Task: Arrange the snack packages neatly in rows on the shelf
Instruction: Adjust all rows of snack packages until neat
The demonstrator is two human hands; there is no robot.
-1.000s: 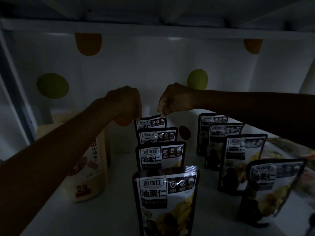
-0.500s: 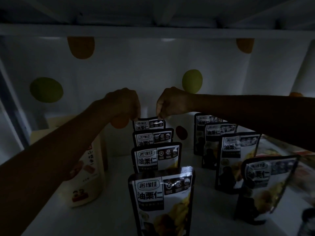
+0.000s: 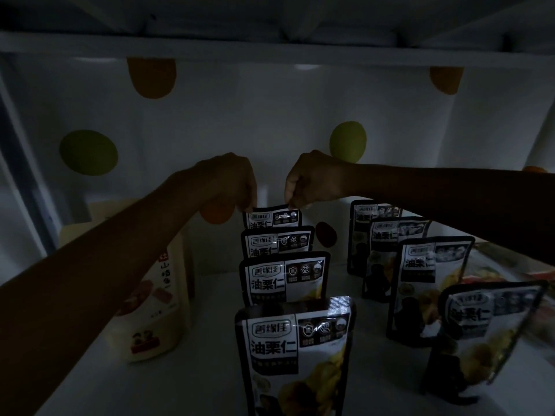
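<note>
Two rows of black snack pouches stand on the white shelf point(image 3: 195, 385), four in the middle row and four in the right row, all facing near. Step in hand, by judgement: squaring up the far pouch point(image 3: 273, 218) of the middle row, which stands at the back, just before the spotted back wall point(image 3: 240, 115) and directly behind its three row-mates. Left hand point(image 3: 228, 181) is curled, its fingertips point(image 3: 250, 202) pinching the pouch's top left corner. Right hand point(image 3: 313, 178) is likewise curled, thumb and forefinger nipping the top right corner. Neither hand is spread, and neither touches any other pack. The pouch appears upright and level between the two grips, though its lower part is hidden behind the pouch in front, so its footing cannot be confirmed. Next move, as judged: settle its base flat, check it lines up with the row, then let go of both corners together so it does not topple backward or sideways. Further work seems outstanding. The near right pouch point(image 3: 486, 328) leans to the right and sits out of line with its row. A cream bag point(image 3: 150, 310) stands alone at the left behind the left forearm. Loose packets point(image 3: 498, 274) lie flat at the right edge, too dim to identify. Task judged well advanced, not finished.
</note>
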